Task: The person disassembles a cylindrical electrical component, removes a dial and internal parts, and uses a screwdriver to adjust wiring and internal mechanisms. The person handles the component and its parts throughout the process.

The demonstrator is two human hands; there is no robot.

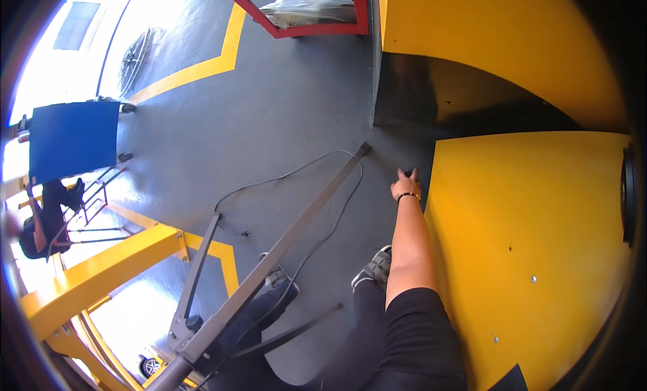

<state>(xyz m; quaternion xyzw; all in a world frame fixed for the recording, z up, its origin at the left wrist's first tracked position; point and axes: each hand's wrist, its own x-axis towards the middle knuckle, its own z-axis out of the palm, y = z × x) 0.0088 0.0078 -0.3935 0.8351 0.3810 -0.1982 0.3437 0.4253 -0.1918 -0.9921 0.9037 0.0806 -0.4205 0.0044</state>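
My right arm stretches forward beside a yellow panel (526, 209). At its end my right hand (406, 187), with a dark beaded bracelet at the wrist, has its fingers closed around a small black object (408, 173). Only a bit of that object shows, so its kind is unclear. My left hand is not in view. In front of my legs stands a dark metal tripod stand (290, 243) with its legs spread. A thin black cable (269, 180) loops over the stand, and a plug (246, 234) hangs near one leg.
Yellow machine housing (499, 20) and a dark recess rise at the right. A red frame cart (364, 14) holding a plastic-wrapped thing stands ahead. To the left are a blue panel on casters (74, 138), a seated person (44, 222) and a yellow beam (108, 263). Yellow lines mark the floor.
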